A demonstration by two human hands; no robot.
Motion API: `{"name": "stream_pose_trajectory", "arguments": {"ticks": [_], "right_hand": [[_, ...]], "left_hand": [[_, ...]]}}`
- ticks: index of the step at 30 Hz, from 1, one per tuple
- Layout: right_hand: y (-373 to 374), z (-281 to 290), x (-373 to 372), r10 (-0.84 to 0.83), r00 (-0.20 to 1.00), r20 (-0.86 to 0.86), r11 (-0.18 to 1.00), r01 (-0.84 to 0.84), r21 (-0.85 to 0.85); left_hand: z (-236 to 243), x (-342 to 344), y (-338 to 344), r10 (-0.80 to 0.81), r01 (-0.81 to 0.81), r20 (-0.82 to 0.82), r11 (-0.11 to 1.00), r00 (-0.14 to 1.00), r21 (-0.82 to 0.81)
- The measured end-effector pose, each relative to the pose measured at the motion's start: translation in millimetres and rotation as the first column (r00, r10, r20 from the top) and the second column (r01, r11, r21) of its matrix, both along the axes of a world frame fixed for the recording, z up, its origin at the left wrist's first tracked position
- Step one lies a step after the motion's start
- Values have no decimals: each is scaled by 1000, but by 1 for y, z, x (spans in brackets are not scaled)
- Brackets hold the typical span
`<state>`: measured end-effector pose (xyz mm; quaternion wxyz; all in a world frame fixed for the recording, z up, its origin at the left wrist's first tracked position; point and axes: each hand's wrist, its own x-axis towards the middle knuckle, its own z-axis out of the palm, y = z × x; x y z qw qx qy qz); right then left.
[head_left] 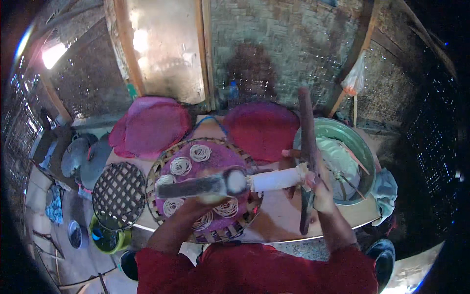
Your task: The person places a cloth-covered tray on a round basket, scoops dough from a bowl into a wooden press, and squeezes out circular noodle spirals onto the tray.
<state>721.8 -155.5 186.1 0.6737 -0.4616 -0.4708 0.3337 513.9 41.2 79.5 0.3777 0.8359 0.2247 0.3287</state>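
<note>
The right hand is gripping the wooden crossbar; the tool is spanning both hands. The left hand is showing too little to tell its closure. Beneath, the table is supporting a tray; beyond, a woven wall is standing.

plastic bag hanging at wooden post | blue bottle by woven wall | green bucket on floor

Two hands — one white cylinder
</note>
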Motion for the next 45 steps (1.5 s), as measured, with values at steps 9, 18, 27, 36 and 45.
{"name": "stream_pose_trajectory", "arguments": {"ticks": [9,18,27,36,45], "right_hand": [[46,32,-38,158,604,781,986,-135,-95],[57,1,-69,398,636,661,917,-246,-315],[32,-40,-56,494,275,-824,455,-890,-25],[87,-51,-39,478,288,-830,484,-875,-25],[156,-65,0,315,612,-725,512,-753,-413]], "left_hand": [[46,-23,-14,-145,211,-327,961,934,177],[0,-44,-29,-574,420,-99,695,813,-583],[114,-51,31,-523,650,389,646,759,-401],[165,45,127,-259,923,892,214,370,-321],[-29,62,257,193,952,932,-50,306,-302]]}}
